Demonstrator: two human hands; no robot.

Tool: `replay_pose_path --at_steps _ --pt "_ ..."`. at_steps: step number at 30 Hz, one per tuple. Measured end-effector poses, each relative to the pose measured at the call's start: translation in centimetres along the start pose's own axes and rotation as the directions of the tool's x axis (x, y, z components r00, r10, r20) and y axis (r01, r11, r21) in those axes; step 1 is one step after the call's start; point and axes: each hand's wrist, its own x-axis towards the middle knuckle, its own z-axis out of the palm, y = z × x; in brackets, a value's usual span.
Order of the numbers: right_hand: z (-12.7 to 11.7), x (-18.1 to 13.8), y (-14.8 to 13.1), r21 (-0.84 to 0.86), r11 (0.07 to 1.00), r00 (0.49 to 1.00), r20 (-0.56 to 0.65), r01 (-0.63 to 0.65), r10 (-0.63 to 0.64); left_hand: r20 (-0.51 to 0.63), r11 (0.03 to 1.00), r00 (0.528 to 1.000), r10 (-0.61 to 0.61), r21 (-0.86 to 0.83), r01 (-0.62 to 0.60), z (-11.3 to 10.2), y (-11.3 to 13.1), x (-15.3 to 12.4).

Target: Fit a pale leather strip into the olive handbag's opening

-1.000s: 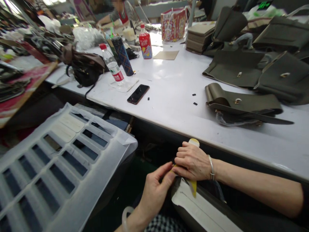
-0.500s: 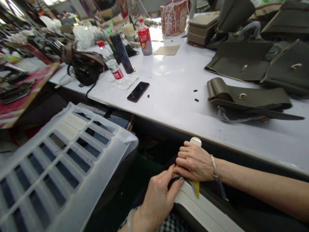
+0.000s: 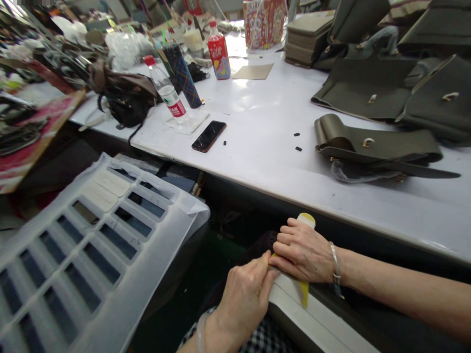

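Observation:
My right hand (image 3: 300,250) is closed around a white-and-yellow piece that looks like a tape roll (image 3: 307,220). A pointed yellow corner of it shows below my palm. My left hand (image 3: 243,289) meets the right one, thumb and fingers pinched at the end of a long pale panel (image 3: 312,314) with a dark olive side. Between the fingertips a bit of yellow shows; what exactly they grip is mostly hidden. The panel lies across my lap, over checked cloth (image 3: 267,338).
On the white table (image 3: 257,166) lie a phone (image 3: 209,136), small black pieces, bottles (image 3: 220,54) and olive bag parts (image 3: 379,147). A translucent slotted tray (image 3: 176,240) stands to the left. The table edge runs just beyond my hands.
Both hands have shifted slightly right. My right hand has tilted the roll so more of its yellow end shows. My left thumb has drawn in closer to the fingers.

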Motion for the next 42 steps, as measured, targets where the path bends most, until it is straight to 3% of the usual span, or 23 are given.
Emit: replay_pose_path --at_steps 4,7,11,13,14,16,18,19,21,24,31,35,42 --pt "0.2 -1.0 -1.0 0.014 0.998 0.998 0.018 -0.062 0.061 0.035 0.999 0.999 0.027 -0.048 -0.025 -0.5 0.4 0.1" --pt "0.1 -1.5 -2.0 -0.005 0.992 0.992 0.031 -0.126 0.126 0.086 0.961 0.996 0.017 -0.275 0.008 -1.3 0.0 0.5" --pt "-0.6 -2.4 -3.2 0.014 0.974 0.968 0.12 -0.226 0.222 0.246 0.765 0.965 -0.088 -0.604 0.224 -1.8 -1.5 1.4" --pt "-1.1 -3.3 -3.4 0.121 0.919 0.917 0.193 -0.375 0.349 0.285 0.666 0.946 -0.152 -0.678 0.312 -1.7 -2.0 1.7" --pt "-1.4 -3.8 -3.4 0.217 0.845 0.866 0.234 -0.489 0.441 0.301 0.635 0.938 -0.171 -0.694 0.339 -1.6 -2.2 1.7" --pt "-1.9 -4.8 -3.1 0.451 0.577 0.728 0.331 -0.681 0.601 0.326 0.595 0.926 -0.189 -0.713 0.372 -1.4 -2.2 1.8" --pt "-2.1 -5.2 -2.7 0.638 0.283 0.634 0.425 -0.716 0.646 0.339 0.558 0.918 -0.207 -0.73 0.395 -1.2 -2.0 1.9" --pt "-2.1 -5.2 -2.5 0.696 0.189 0.631 0.458 -0.693 0.627 0.342 0.545 0.914 -0.219 -0.734 0.405 -1.1 -1.9 1.9" --pt "-1.9 -4.5 -2.3 0.753 0.124 0.674 0.487 -0.646 0.555 0.337 0.54 0.91 -0.24 -0.733 0.414 -1.0 -1.7 2.0" --pt "-1.2 -3.0 -2.0 0.776 0.136 0.727 0.493 -0.616 0.477 0.342 0.544 0.914 -0.22 -0.735 0.406 -0.9 -1.3 2.1" --pt "0.9 -1.6 -1.8 0.825 0.066 0.74 0.465 -0.561 0.485 0.302 0.568 0.935 -0.184 -0.744 0.352 -0.7 -0.7 2.4" --pt "1.0 -1.5 -2.3 0.765 0.187 0.717 0.447 -0.617 0.536 0.311 0.594 0.932 -0.189 -0.72 0.36 -0.5 -1.1 2.3" --pt "0.6 -0.7 -3.2 0.678 0.465 0.807 0.353 -0.57 0.473 0.246 0.706 0.951 -0.189 -0.639 0.306 -0.7 -0.8 2.0"
